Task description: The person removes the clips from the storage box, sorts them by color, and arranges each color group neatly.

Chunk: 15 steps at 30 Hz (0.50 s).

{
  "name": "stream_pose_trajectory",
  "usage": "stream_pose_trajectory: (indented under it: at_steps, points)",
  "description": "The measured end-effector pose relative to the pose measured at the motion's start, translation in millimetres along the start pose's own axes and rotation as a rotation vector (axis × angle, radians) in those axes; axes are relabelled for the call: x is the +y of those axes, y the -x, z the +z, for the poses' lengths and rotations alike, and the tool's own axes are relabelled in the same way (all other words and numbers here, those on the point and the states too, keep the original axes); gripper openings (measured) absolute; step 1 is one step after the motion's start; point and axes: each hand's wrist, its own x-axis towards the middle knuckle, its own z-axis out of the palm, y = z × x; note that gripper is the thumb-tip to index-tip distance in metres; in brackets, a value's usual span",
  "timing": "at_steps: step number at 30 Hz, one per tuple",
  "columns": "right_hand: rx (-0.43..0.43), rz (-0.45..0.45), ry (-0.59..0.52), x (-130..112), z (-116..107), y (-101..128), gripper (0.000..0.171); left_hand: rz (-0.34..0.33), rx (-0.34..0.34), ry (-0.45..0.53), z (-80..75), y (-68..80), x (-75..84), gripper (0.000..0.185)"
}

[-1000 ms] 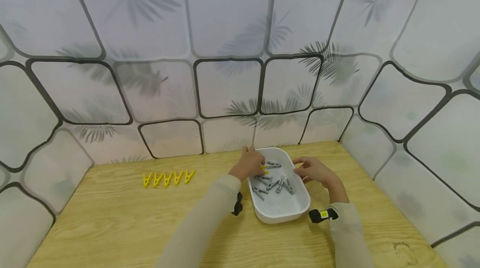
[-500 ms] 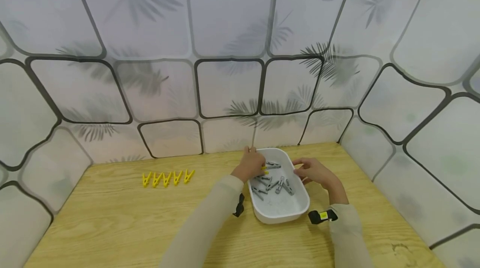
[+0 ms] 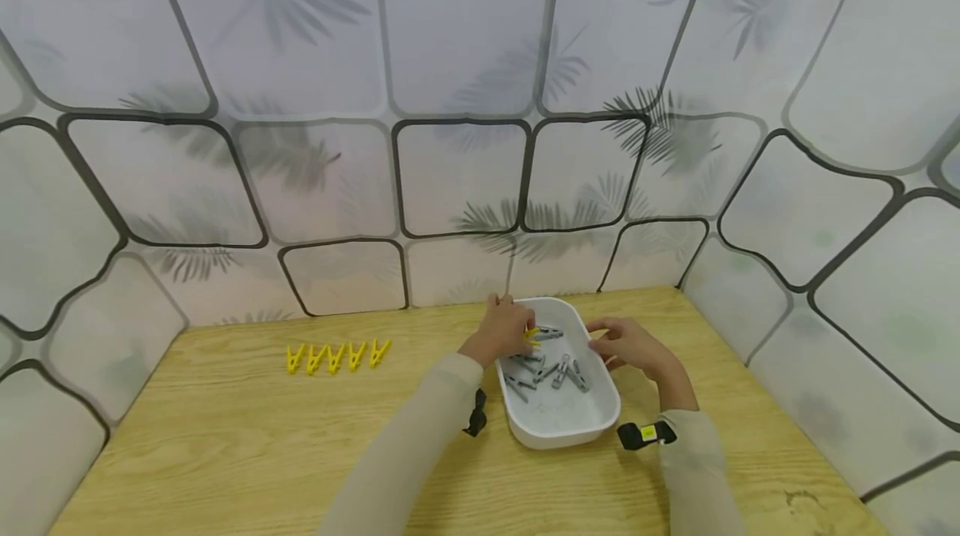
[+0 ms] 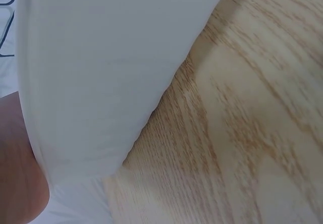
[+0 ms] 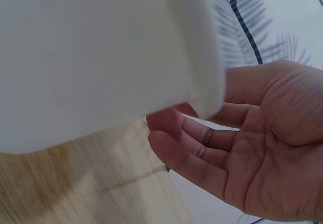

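**Two hands at a white tub of clothes pegs**

A person sits at a wooden table (image 3: 225, 453) set against a wall papered with leaf shadows. A white tub (image 3: 558, 423) stands on the table in front of them, toward the back edge. Grey pegs (image 3: 551, 369) lie loose inside it.

The left hand (image 3: 504, 328) reaches over the tub's left rim, fingers curled around a yellow peg (image 3: 532, 336) that sits just above the grey ones. Only a small part of the peg shows past the fingers.

The right hand (image 3: 626, 344) rests at the tub's right rim. In the right wrist view its fingers (image 5: 202, 143) are relaxed, loosely spread against the outer wall, and hold nothing.

Well to the left, near the wall, a row of five yellow pegs (image 3: 337, 355) lies side by side on the table.
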Motion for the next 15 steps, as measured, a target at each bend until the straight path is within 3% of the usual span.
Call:
stream_pose_trajectory:
  at_steps: [6,15]
  points:
    - [0.005,0.011,0.004,-1.2,0.7,-0.8,0.046,-0.005,0.030,0.031,2.7,0.6,-3.6,0.031]
    - [-0.005,-0.006,0.005,-0.5,0.4,-0.9,0.045,0.030,0.154,0.083,4.3,3.8,-6.0,0.031]
